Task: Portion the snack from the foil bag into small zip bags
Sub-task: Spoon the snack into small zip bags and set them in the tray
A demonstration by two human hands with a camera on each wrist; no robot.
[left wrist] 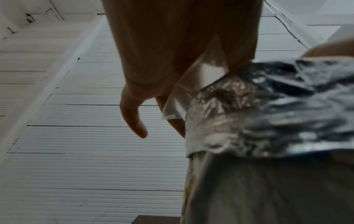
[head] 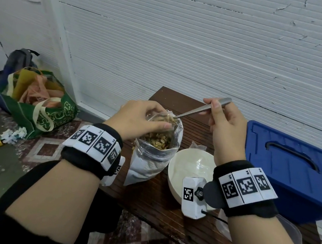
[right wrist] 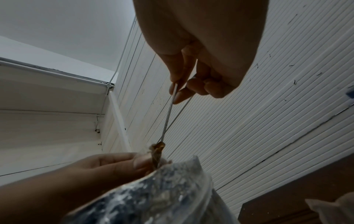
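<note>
Scooping step under way: the left hand [head: 136, 116] pinches a small zip bag [head: 161, 119] open just above the foil bag [head: 151, 157], while the right hand [head: 222, 126] grips a spoon [head: 199, 109], its bowl tipping snack into the mouth. Next, probably, another dip below.

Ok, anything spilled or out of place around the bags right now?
Little stands out. A few snack pieces seem to lie on the table against the foil bag, left side. The left hand holds the zip bag over the foil bag; the right hand tips the spoon in.
</note>
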